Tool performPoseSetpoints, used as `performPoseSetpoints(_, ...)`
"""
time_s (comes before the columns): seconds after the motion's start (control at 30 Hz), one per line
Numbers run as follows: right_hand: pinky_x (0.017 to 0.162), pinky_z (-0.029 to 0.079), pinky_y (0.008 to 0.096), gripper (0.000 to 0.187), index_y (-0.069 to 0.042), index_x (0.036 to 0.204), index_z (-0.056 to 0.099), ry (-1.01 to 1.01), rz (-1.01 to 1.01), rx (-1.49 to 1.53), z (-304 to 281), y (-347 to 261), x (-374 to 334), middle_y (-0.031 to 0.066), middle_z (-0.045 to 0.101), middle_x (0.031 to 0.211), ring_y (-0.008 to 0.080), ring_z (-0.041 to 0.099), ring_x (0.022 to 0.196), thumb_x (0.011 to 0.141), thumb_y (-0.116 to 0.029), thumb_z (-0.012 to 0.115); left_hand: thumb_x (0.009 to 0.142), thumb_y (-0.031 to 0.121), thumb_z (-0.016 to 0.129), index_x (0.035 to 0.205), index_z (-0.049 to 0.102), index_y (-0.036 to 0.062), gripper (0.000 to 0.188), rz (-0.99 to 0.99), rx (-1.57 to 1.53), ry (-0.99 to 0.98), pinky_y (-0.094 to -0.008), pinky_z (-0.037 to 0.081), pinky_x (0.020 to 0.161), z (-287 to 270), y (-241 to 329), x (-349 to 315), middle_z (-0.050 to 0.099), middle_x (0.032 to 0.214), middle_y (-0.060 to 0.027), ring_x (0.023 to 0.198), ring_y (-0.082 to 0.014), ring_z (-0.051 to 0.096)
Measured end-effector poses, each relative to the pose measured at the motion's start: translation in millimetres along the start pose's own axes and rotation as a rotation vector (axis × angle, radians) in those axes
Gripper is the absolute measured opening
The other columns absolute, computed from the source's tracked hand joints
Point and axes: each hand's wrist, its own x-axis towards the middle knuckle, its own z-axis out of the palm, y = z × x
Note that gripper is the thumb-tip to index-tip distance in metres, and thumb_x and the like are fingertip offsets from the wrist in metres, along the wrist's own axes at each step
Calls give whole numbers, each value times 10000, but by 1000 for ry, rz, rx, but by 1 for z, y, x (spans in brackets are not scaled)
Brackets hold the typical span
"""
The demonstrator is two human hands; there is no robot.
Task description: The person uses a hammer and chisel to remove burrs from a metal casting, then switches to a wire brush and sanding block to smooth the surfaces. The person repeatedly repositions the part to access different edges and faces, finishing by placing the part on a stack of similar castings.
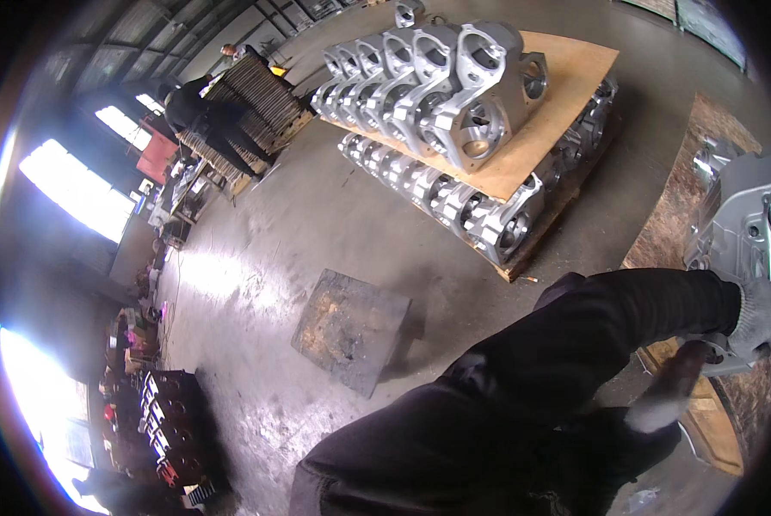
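Observation:
A silver-grey metal housing casting stands at the right edge on a brown, worn board. My left hand, in a light grey knit glove, is at the casting's near end, fingers bent down around its lower edge. Just below it is my right hand, gloved with a pale back and dark fingertips. These fingertips reach up to a flange at the casting's near end, but they are blurred and their grip does not show clearly. Both arms are in dark sleeves.
A pallet holds two layers of similar castings, a plywood sheet between them. A dark square-topped stand is on the concrete floor. Dark red engine blocks sit lower left. A person bends by stacked sheets.

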Motion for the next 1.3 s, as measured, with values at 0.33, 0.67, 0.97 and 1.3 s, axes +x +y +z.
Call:
performPoseSetpoints(0.33,1065,493,407,544,52,1475,487,-148,-576,-877,-64,60,39,215,517,1524,357,552,1361,1011,-189,638,855,528,510,835,823,193,459,6,-6,-139,-463,546,727,10,-7,14,761,843,-89,819,-325,730)
performPoseSetpoints(0.67,1064,473,323,547,52,1545,395,-189,-278,-367,-43,38,36,183,546,1513,253,606,1303,1027,-62,528,824,524,516,764,815,191,451,-40,25,13,-473,549,677,30,-21,-2,740,738,-83,748,-315,729)
performPoseSetpoints(0.97,985,543,320,520,-4,1506,481,78,-766,-998,-37,23,66,155,634,1397,260,683,1151,1113,-337,409,822,552,529,745,811,190,465,11,-44,-71,-466,548,658,18,-14,14,731,714,-83,719,-319,723)
performPoseSetpoints(1.3,932,563,358,514,-9,1431,579,-114,-690,-1002,-92,63,58,185,653,1373,315,687,1163,1000,-271,679,829,554,529,759,814,199,460,18,-64,-44,-455,548,666,31,-6,31,741,738,-69,750,-302,731)
